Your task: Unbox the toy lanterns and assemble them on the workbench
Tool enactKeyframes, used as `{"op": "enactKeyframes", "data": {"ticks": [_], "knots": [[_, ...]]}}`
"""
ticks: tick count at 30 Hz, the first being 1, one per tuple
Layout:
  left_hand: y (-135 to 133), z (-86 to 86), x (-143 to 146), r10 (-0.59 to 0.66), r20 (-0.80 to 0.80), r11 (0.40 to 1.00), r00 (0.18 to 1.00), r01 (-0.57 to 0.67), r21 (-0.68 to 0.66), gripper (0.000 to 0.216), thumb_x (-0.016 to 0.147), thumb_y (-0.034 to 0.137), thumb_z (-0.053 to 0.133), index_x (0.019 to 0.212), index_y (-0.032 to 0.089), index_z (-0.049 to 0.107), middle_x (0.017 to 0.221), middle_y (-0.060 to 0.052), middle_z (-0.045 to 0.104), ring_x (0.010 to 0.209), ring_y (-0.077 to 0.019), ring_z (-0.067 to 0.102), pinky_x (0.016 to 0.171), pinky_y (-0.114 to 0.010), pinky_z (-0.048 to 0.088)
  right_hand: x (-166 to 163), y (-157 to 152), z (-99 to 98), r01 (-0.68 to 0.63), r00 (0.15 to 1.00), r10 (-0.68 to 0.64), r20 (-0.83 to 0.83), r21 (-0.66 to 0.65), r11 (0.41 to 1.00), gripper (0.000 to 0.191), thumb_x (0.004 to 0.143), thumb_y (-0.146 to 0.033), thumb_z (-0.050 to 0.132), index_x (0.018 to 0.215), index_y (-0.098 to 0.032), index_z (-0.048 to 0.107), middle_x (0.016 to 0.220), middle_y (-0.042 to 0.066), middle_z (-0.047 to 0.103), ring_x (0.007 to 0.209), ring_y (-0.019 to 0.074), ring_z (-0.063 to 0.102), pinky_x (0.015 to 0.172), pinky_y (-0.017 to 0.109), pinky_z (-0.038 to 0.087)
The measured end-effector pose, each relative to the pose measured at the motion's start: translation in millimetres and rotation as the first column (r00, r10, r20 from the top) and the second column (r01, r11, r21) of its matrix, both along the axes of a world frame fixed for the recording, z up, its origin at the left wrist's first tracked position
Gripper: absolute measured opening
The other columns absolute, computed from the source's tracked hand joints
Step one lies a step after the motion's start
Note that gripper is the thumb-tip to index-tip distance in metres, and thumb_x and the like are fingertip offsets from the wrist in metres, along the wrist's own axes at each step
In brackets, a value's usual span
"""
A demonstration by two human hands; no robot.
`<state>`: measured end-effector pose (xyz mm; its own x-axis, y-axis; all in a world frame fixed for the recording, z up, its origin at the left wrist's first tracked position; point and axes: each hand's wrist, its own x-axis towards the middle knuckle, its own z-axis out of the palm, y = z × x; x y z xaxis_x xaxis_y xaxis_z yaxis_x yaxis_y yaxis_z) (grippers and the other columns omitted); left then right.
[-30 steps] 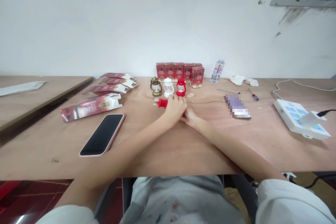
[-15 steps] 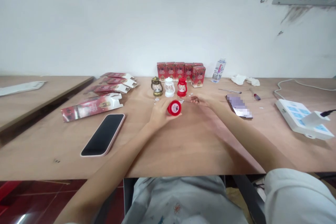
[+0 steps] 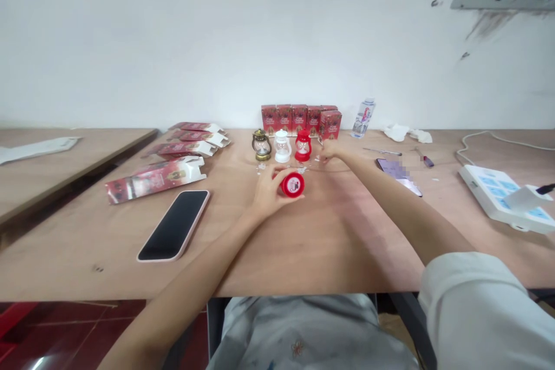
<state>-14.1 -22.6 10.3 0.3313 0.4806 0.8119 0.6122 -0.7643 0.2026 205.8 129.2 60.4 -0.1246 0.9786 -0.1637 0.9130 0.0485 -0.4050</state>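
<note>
My left hand point(image 3: 269, 192) is closed around a small red lantern whose round base point(image 3: 293, 184), with a printed disc in it, faces me. Fingers bent down and bunched, my right hand point(image 3: 329, 151) reaches to the tabletop beside a standing red lantern point(image 3: 303, 145); whatever is between its fingertips is too small to make out. Left of that lantern stand a white lantern point(image 3: 282, 146) and a bronze-coloured lantern point(image 3: 262, 145). Small pale scraps point(image 3: 302, 168) lie in front of them.
Red printed boxes point(image 3: 299, 119) stand in a row by the wall, and opened, flattened boxes point(image 3: 156, 180) lie left. A phone point(image 3: 174, 225) is near my left forearm. To the right are a bottle point(image 3: 363, 118), crumpled tissue point(image 3: 395, 132), another phone point(image 3: 396, 175), a screwdriver point(image 3: 427, 161) and a power strip point(image 3: 498, 196).
My right hand has moved slightly back toward the boxes, and its fingers now point down at the table. The held lantern has shifted a little toward me, still in my left hand.
</note>
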Motion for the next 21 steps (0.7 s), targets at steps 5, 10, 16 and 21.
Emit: {"op": "enactKeyframes", "data": {"ticks": [5,10,16,21], "knots": [[1.5,-1.7,-0.1,-0.003,-0.026,1.0,1.0,0.003,-0.003,0.059,0.067,0.051,0.073,0.114,0.019,0.055,0.105,-0.009,0.054,0.097,-0.0223,0.054,0.086,-0.037,0.047,-7.7,-1.6,2.8,-0.106,0.97,0.086,0.228,0.076,0.991,0.011,0.054,-0.008,0.073,0.063,-0.012,0.067,0.063,0.006,0.064,0.077,0.0243,0.064,0.067,0.029,0.05],[0.6,-1.3,0.1,0.011,-0.055,1.0,0.998,-0.012,-0.015,0.058,0.068,0.052,0.071,0.113,0.019,0.056,0.103,-0.009,0.055,0.097,-0.0226,0.054,0.085,-0.037,0.046,-11.7,-0.8,1.9,-0.192,0.932,0.152,0.33,0.091,0.977,0.021,0.054,-0.015,0.076,0.075,-0.011,0.071,0.07,0.008,0.068,0.076,0.0242,0.065,0.063,0.028,0.052],[-0.8,0.9,0.6,0.004,-0.067,1.0,0.998,-0.005,-0.013,0.056,0.068,0.051,0.071,0.111,0.018,0.057,0.102,-0.009,0.056,0.096,-0.0226,0.054,0.084,-0.037,0.045,-9.1,3.5,-3.4,-0.239,0.924,0.198,0.328,0.091,0.967,0.02,0.056,-0.015,0.074,0.076,-0.012,0.072,0.074,0.007,0.07,0.076,0.0245,0.066,0.066,0.029,0.053],[-0.3,1.3,0.5,0.009,-0.086,1.0,0.996,-0.012,-0.028,0.056,0.068,0.051,0.071,0.112,0.02,0.057,0.103,-0.009,0.057,0.094,-0.0224,0.054,0.084,-0.037,0.045,-3.3,5.2,-5.9,-0.248,0.946,0.212,0.246,0.127,0.96,0.019,0.059,-0.015,0.071,0.078,-0.012,0.073,0.071,0.008,0.07,0.074,0.0226,0.067,0.066,0.027,0.053]]}}
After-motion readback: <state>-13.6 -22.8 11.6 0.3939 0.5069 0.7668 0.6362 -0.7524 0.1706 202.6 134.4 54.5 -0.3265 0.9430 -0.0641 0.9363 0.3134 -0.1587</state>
